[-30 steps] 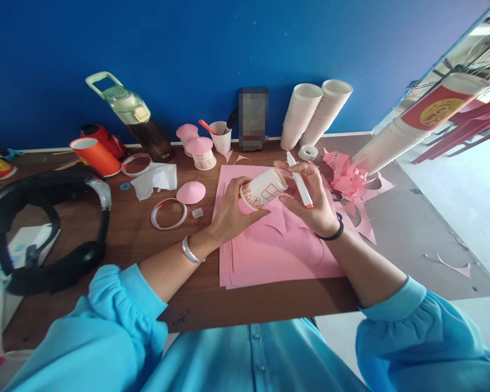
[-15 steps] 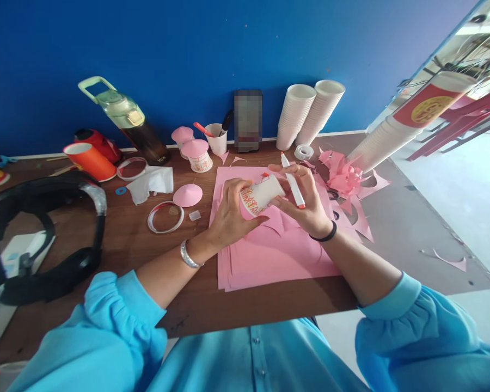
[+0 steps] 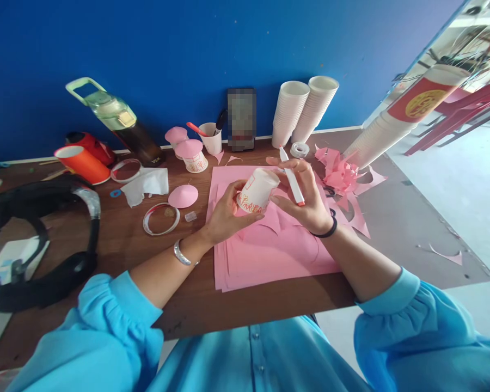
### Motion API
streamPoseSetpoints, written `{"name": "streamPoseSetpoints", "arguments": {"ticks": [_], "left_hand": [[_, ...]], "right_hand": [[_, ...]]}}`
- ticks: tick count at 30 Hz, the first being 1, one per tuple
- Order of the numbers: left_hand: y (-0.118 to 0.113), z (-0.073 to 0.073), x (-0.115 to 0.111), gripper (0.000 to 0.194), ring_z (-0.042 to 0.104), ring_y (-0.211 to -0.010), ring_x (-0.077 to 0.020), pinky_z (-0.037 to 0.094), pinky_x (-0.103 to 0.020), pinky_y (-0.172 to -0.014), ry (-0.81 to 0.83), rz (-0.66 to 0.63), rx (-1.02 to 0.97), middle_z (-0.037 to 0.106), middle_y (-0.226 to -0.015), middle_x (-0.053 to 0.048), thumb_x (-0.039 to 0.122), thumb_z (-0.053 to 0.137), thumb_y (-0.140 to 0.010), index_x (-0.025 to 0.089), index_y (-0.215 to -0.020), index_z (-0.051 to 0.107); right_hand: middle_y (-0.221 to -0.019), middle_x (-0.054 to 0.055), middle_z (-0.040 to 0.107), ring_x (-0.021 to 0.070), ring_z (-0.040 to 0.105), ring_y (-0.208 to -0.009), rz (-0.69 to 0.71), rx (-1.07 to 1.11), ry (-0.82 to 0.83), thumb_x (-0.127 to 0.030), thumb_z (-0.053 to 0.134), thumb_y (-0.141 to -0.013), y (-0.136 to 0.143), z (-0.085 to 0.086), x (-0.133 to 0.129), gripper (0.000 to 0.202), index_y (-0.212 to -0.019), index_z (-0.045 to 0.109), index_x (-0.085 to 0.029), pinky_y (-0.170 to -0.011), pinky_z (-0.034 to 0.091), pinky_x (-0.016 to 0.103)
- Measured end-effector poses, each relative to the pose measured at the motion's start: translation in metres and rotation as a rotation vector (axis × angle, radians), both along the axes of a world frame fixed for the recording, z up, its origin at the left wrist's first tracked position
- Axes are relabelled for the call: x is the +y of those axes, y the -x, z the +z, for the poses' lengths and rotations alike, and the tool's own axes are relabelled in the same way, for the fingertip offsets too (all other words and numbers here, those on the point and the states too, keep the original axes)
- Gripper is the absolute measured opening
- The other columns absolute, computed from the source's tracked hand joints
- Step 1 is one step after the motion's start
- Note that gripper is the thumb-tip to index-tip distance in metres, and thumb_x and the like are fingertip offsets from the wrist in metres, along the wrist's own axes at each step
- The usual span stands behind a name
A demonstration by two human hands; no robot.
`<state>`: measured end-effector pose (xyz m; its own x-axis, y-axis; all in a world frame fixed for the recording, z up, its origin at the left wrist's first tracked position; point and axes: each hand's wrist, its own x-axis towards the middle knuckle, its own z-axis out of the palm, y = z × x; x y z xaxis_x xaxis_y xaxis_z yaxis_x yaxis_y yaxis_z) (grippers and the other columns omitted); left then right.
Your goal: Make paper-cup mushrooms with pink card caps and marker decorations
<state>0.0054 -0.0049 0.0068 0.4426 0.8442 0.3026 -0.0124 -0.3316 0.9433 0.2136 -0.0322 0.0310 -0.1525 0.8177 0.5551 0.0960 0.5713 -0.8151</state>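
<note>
A white paper cup (image 3: 259,188) with orange, red and green drawings is tilted in the grip of my left hand (image 3: 228,215), its fingers and thumb wrapped around the wider end. My right hand (image 3: 306,198) holds a white marker (image 3: 292,177) with an orange-red end between its fingers. The right thumb lies close to the cup's side; I cannot tell whether it touches. Beneath both hands lies a stack of pink paper (image 3: 265,267) with cut pieces on top.
Left stand cups with pink cone roofs (image 3: 189,148), a loose pink cone (image 3: 183,196), a tape ring (image 3: 160,219) and a bottle (image 3: 118,122). Behind are a phone (image 3: 242,120) and stacked paper cups (image 3: 289,114). Pink scraps (image 3: 338,171) and a long cup stack (image 3: 408,117) lie right.
My left hand has turned the cup, so it stands more upright and a red outlined shape shows on its side. The marker stays in my right hand. The whole view has shifted slightly.
</note>
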Motion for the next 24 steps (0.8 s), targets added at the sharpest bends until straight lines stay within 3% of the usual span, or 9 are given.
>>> {"name": "streamPoseSetpoints", "arguments": {"ticks": [5, 9, 14, 20, 24], "left_hand": [[0.001, 0.002, 0.001, 0.069, 0.065, -0.12, -0.0308, 0.057, -0.05, -0.099, 0.062, 0.028, 0.004, 0.066, -0.128, -0.014, 0.053, 0.088, -0.07, 0.022, -0.123, 0.056], [0.002, -0.001, 0.002, 0.067, 0.066, -0.117, -0.0298, 0.057, -0.049, -0.098, 0.16, 0.053, -0.034, 0.066, -0.123, -0.013, 0.05, 0.09, -0.069, 0.02, -0.117, 0.055], [0.002, -0.004, 0.003, 0.071, 0.066, -0.115, -0.0287, 0.057, -0.048, -0.097, 0.17, 0.111, -0.051, 0.065, -0.121, -0.011, 0.05, 0.091, -0.067, 0.022, -0.119, 0.051], [0.003, -0.008, 0.004, 0.074, 0.065, -0.112, -0.0278, 0.056, -0.046, -0.094, 0.172, 0.18, -0.016, 0.064, -0.118, -0.01, 0.05, 0.092, -0.064, 0.022, -0.118, 0.05], [0.004, -0.007, 0.004, 0.072, 0.065, -0.11, -0.0276, 0.057, -0.044, -0.089, 0.153, 0.201, 0.012, 0.064, -0.118, -0.01, 0.049, 0.091, -0.065, 0.021, -0.118, 0.051]], "right_hand": [[-0.152, 0.008, 0.051, 0.0254, 0.064, -0.13, -0.032, -0.022, 0.033, -0.041, 0.076, -0.089, 0.002, -0.001, -0.002, 0.052, -0.129, 0.044, -0.035, -0.112, 0.055, 0.054], [-0.147, 0.008, 0.054, 0.0252, 0.068, -0.122, -0.09, -0.038, -0.008, -0.037, 0.074, -0.091, 0.002, -0.002, -0.003, 0.049, -0.131, 0.046, -0.034, -0.104, 0.059, 0.053], [-0.14, 0.009, 0.058, 0.0252, 0.071, -0.114, -0.209, -0.095, -0.038, -0.033, 0.074, -0.092, 0.005, 0.0, -0.008, 0.048, -0.131, 0.047, -0.033, -0.095, 0.063, 0.05], [-0.114, 0.005, 0.071, 0.0236, 0.073, -0.102, -0.324, -0.137, -0.121, -0.034, 0.061, -0.1, 0.009, 0.002, -0.015, 0.02, -0.12, 0.057, -0.031, -0.091, 0.061, 0.048], [-0.099, 0.002, 0.072, 0.0223, 0.073, -0.089, -0.399, -0.21, -0.184, -0.037, 0.054, -0.104, 0.009, 0.003, -0.017, 0.016, -0.117, 0.061, -0.031, -0.088, 0.059, 0.046]]}}
